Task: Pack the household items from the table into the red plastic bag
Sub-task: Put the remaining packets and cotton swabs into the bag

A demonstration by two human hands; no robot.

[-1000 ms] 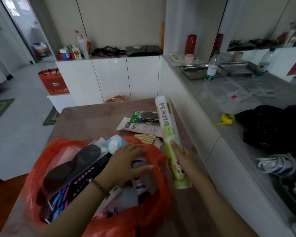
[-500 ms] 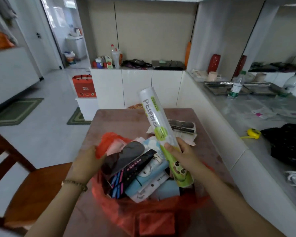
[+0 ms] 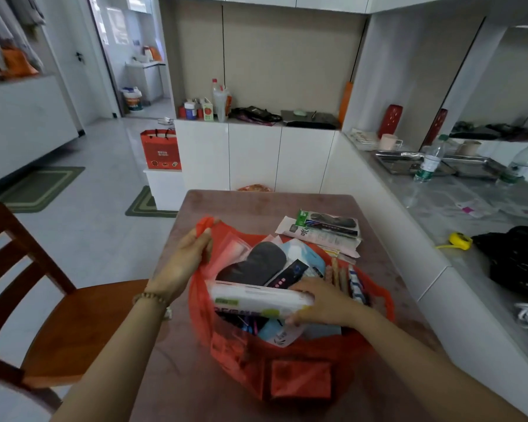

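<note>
left hand (image 3: 185, 263) pinches bag (image 3: 287, 373) rim, right hand (image 3: 323, 303) grips roll (image 3: 256, 301) end. roll prob light, stiff, slick wrapper, so grip mid-tube w/ fingers round.

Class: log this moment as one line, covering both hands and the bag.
left hand: holds red plastic bag rim | right hand: grips cling-film roll across bag contents | packets: on table

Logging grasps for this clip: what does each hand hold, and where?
The left hand grips the red plastic bag by its left handle; the right hand holds the cling film roll by its right end.
</note>
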